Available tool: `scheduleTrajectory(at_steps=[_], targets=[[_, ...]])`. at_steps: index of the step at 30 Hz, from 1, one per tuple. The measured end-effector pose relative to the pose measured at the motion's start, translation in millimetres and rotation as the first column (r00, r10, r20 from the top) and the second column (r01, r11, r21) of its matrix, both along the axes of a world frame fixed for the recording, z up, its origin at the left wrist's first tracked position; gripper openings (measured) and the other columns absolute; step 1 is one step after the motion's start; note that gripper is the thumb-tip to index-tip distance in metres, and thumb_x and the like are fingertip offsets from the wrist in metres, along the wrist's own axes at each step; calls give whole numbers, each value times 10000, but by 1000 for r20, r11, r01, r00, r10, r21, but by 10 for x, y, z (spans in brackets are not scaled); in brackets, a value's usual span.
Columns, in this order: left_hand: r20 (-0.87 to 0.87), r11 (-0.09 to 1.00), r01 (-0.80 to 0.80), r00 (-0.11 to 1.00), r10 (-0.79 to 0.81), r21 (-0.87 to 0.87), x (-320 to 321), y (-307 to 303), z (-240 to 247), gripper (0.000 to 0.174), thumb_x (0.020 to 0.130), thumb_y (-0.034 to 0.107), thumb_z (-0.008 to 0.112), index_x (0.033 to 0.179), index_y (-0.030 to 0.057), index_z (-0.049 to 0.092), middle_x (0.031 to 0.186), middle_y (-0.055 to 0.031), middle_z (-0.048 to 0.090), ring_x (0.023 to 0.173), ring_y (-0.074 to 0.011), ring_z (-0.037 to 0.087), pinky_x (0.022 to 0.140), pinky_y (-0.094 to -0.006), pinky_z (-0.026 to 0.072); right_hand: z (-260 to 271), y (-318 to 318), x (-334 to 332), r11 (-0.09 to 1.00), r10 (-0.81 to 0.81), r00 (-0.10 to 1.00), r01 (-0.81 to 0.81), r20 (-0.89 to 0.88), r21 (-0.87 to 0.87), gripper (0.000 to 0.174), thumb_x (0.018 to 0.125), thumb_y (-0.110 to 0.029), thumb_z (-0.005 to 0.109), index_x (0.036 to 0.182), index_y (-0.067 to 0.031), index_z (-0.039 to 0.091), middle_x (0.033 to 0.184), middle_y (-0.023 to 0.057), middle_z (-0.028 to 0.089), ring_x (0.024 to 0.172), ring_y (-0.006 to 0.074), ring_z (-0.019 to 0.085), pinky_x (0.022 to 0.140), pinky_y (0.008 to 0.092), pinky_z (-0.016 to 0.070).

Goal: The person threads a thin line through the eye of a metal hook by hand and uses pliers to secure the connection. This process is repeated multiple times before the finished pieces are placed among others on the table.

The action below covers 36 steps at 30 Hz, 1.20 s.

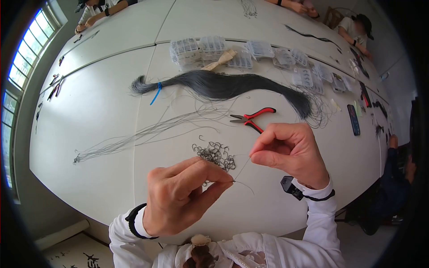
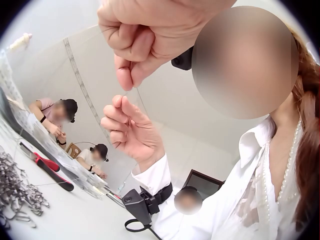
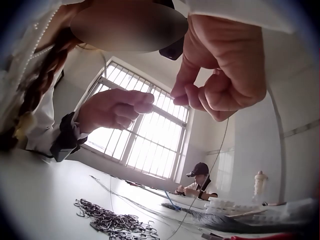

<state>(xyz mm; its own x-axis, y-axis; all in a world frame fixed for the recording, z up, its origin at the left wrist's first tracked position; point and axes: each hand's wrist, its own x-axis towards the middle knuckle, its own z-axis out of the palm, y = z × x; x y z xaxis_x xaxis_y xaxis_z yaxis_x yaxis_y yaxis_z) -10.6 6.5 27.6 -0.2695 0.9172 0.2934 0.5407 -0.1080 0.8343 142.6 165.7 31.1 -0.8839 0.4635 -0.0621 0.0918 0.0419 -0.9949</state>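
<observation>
The left hand [image 1: 183, 194] pinches a small dark piece, probably a hook, between thumb and forefinger at the line's lower end. A thin line [image 1: 242, 169] runs up from it to the right hand [image 1: 292, 154], whose thumb and forefinger pinch it. One loose end curves out to the right below the left fingertips. Behind the left hand lies a pile of dark hooks [image 1: 216, 154], also seen in the right wrist view as a heap [image 3: 117, 220]. In the left wrist view the left hand [image 2: 155, 37] is above the right hand [image 2: 132, 132].
Red-handled pliers [image 1: 253, 119] lie beyond the hands. Farther back are a dark bundle of line [image 1: 223, 85] with a blue tie and clear compartment boxes [image 1: 185, 50]. Lines with hooks [image 1: 147, 131] stretch out at left; a phone [image 1: 353, 119] lies at right. Several people sit around the table.
</observation>
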Motion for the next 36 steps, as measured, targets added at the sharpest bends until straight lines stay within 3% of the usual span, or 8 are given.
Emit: scheduleTrajectory(at_steps=[13,17,19,20,22,25,28,36], targets=[[-16,973,-191,981,194,127,2,0,-48,157,651,-95,672,746,26,639,702,-47,635,465,-45,454,410,-190,306,-208,-310,-107,991,132,988,-133,-81,-9,57,760,-6,709,812,3,687,755,40,657,677,57,598,559,201,478],[-188,959,-185,956,226,213,-10,14,-102,182,674,-80,677,807,31,624,708,-54,602,470,-105,505,409,-223,379,-158,-434,-78,875,88,984,-2,-156,484,120,702,20,722,814,-15,694,712,30,618,563,100,563,450,202,440],[-240,956,-181,942,236,231,-14,13,-107,188,674,-78,676,820,27,620,709,-57,596,487,-123,529,415,-234,400,-169,-475,-40,419,85,966,189,-246,888,205,624,6,753,820,-29,703,593,7,533,458,87,459,392,214,343],[-271,960,-154,938,216,232,-23,8,-108,197,675,-73,681,837,21,617,724,-58,594,508,-135,546,420,-245,416,-156,-491,-16,419,86,966,188,-245,888,205,624,6,753,820,-29,703,593,7,533,458,87,459,392,214,343],[-302,964,-128,933,196,231,-16,13,-115,208,677,-67,685,853,16,613,740,-59,592,528,-147,563,425,-256,431,-93,-514,34,45,153,961,227,-232,973,236,604,-44,749,835,-48,699,604,-33,467,447,72,352,370,212,283],[-363,961,-115,909,203,251,22,36,-143,161,682,-62,683,802,31,632,726,-55,626,504,-125,557,419,-221,403,-23,-503,66,-96,189,954,253,-232,963,273,590,-75,731,861,-66,702,642,-39,448,463,76,302,374,205,255],[-445,979,2,891,92,205,27,21,-169,161,692,-60,673,824,24,636,751,-53,630,535,-147,593,417,-242,432,34,-428,74,-78,158,946,296,-281,952,309,562,-58,609,861,-36,685,664,-22,430,502,59,368,368,160,290],[-449,978,49,892,49,204,61,26,-198,181,671,-62,665,825,21,620,750,-51,601,510,-122,557,387,-235,403,-28,-264,42,55,135,927,345,-350,937,335,538,-85,721,873,-87,701,667,-32,489,478,82,360,369,202,288]])
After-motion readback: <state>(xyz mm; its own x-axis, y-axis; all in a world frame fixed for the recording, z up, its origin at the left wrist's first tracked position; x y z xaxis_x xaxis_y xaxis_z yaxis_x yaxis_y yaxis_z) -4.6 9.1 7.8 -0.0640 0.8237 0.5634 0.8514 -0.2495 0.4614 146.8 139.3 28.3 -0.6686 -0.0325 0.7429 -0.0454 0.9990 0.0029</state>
